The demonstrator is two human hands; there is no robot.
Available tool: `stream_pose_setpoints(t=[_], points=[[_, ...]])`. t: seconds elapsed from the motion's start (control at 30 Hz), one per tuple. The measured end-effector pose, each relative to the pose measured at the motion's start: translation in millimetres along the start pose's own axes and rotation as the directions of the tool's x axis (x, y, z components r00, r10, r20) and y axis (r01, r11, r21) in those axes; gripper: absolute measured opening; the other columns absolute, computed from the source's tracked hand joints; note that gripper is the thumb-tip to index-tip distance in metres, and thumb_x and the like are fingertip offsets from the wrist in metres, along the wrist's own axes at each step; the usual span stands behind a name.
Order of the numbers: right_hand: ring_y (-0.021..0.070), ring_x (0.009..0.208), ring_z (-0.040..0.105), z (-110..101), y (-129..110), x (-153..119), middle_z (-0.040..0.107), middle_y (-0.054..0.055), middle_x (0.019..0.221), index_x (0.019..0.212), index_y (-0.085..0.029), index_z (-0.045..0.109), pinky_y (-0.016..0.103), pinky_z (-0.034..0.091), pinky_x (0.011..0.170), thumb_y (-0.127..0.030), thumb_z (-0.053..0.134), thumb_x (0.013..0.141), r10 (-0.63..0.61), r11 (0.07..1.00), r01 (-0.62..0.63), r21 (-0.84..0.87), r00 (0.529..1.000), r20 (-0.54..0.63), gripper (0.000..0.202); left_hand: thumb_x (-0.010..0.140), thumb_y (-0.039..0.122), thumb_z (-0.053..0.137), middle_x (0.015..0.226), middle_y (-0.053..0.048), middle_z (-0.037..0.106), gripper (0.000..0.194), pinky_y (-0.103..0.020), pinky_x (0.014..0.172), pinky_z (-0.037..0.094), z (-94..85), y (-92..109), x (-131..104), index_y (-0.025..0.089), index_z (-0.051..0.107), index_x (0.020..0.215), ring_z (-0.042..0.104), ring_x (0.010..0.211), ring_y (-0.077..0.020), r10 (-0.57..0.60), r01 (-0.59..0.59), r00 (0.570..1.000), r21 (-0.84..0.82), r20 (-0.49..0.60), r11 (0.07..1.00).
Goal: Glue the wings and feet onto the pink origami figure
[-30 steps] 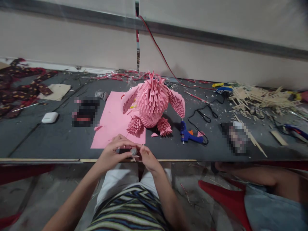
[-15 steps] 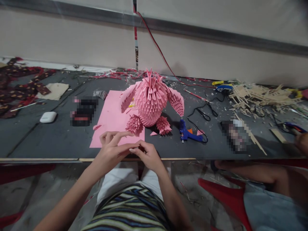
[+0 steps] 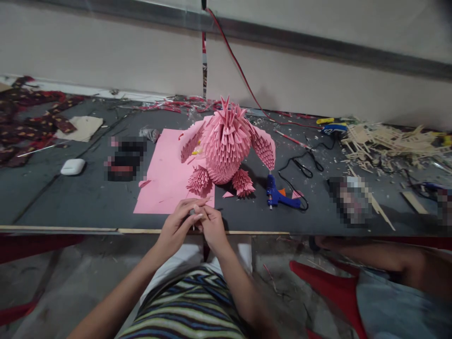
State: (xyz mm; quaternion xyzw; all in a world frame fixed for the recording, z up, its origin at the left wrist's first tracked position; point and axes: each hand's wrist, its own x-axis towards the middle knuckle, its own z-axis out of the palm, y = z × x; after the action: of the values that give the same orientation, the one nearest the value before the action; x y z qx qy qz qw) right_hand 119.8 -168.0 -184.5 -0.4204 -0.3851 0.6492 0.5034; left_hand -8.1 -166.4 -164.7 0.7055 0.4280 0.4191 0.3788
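My left hand [image 3: 179, 220] and my right hand [image 3: 213, 227] meet at the table's front edge, fingertips touching and overlapping. The fingers of both are closed and bent inward; whatever lies between them, if anything, is hidden. Just beyond them stands a pink folded-paper bird figure [image 3: 228, 146], with spiky points on top, two wings spread to the sides and two round feet. Its left foot rests over a pink paper sheet [image 3: 165, 174], close to my fingertips. A blue glue gun [image 3: 278, 195] lies to the right of the figure, its nozzle by the wing tip.
Small pink scraps [image 3: 228, 194] lie near the feet. At left are a white earbud case [image 3: 72, 166], a blurred dark object [image 3: 127, 160] and patterned cloth [image 3: 38, 122]. Thin wooden sticks [image 3: 388, 141] pile at right. Another person's leg [image 3: 384, 254] shows at lower right.
My left hand has drawn in to the right, its spread fingers folding against my right hand. The view has shifted slightly; the bird figure and glue gun stay in place on the table.
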Motion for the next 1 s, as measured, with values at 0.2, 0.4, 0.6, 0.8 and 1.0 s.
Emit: stream_pose_setpoints(t=[0.2,0.4,0.6,0.8,1.0], points=[[0.0103,0.051,0.040,-10,0,-7,0.047,-0.001,0.058,0.070,-0.020,0.055,0.026,0.033,0.051,-0.087,0.025,0.088,0.053,0.993,-0.045,-0.106,0.996,0.074,0.076,0.103,0.027,0.049,0.112,-0.006,0.077,0.028,-0.033,0.098,0.048,-2.3,-5,6,0.023,0.076,0.113,0.066,0.107,-0.0178,0.118,-0.092,0.985,0.184,-0.130,0.979],[0.0093,0.058,0.045,-22,-10,-8,0.054,-0.002,0.067,0.083,-0.020,0.058,0.023,0.035,0.056,-0.069,0.043,0.097,-0.054,0.952,0.066,-0.300,0.997,0.048,0.053,0.104,0.039,0.048,0.114,-0.006,0.076,0.033,-0.040,0.104,0.043,2.8,-9,13,0.024,0.076,0.114,0.064,0.112,-0.0206,0.042,-0.020,0.993,0.201,-0.107,0.979],[0.0069,0.047,0.032,-17,-15,-6,0.044,-0.006,0.057,0.074,-0.021,0.053,0.023,0.025,0.045,-0.080,0.053,0.084,0.029,0.999,-0.029,-0.029,1.000,-0.006,0.059,0.108,0.042,0.032,0.150,-0.011,0.055,0.050,-0.042,0.114,0.038,15.8,-2,8,0.028,0.045,0.154,0.049,0.136,-0.0216,-0.046,0.045,0.999,-0.028,-0.028,0.999],[0.0059,0.048,0.029,-18,-19,-7,0.043,-0.006,0.056,0.071,-0.021,0.053,0.023,0.023,0.046,-0.083,0.061,0.075,0.110,0.993,-0.110,0.042,0.994,0.009,0.063,0.104,0.039,0.045,0.141,-0.012,0.063,0.052,-0.041,0.107,0.042,7.4,-6,14,0.025,0.043,0.154,0.055,0.126,-0.0247,0.157,-0.165,0.986,0.249,0.051,0.954],[0.0083,0.052,0.032,-23,-26,-11,0.042,-0.005,0.055,0.063,-0.021,0.047,0.025,0.026,0.051,-0.089,0.046,0.079,0.075,0.993,-0.072,-0.096,0.997,0.027,0.070,0.103,0.043,0.049,0.106,-0.008,0.075,0.030,-0.037,0.090,0.043,-8.7,-11,24,0.022,0.070,0.105,0.059,0.099,-0.0238,0.386,-0.406,0.909,0.558,0.159,0.724]])
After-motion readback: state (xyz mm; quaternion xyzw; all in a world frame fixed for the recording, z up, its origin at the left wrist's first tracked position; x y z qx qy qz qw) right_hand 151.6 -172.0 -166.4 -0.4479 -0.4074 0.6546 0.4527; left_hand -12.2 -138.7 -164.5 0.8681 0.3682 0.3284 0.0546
